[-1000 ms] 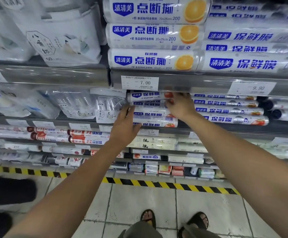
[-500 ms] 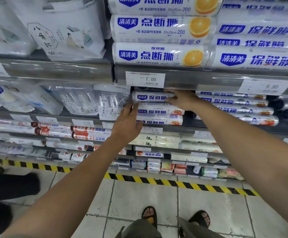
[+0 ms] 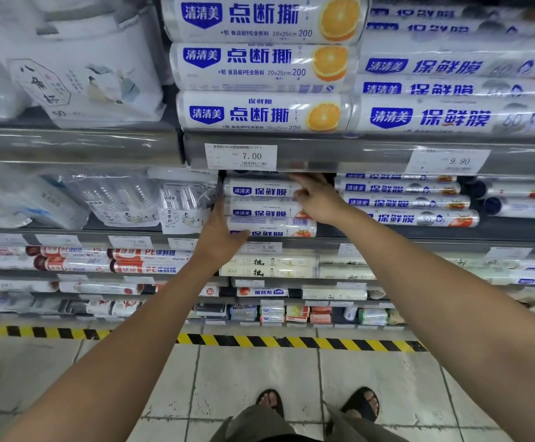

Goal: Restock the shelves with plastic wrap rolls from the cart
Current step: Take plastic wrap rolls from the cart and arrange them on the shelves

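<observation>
Three plastic wrap rolls point(image 3: 259, 212) are stacked on the middle shelf point(image 3: 419, 247), just beneath the 7.00 price tag point(image 3: 241, 156). Each is laid on its side, long axis running left to right along the shelf edge, label turned outward. The right end of the top roll point(image 3: 259, 189) is clasped by the right grip point(image 3: 318, 199) — fingers curled over it, thumb set against its front. The left grip point(image 3: 219, 234) is kept spread, its fingers pressed flat against the stack's left ends and the thumb laid across the bottom roll point(image 3: 278, 227). Longer rolls point(image 3: 406, 202) are ranged just beside the stack, to its right.
</observation>
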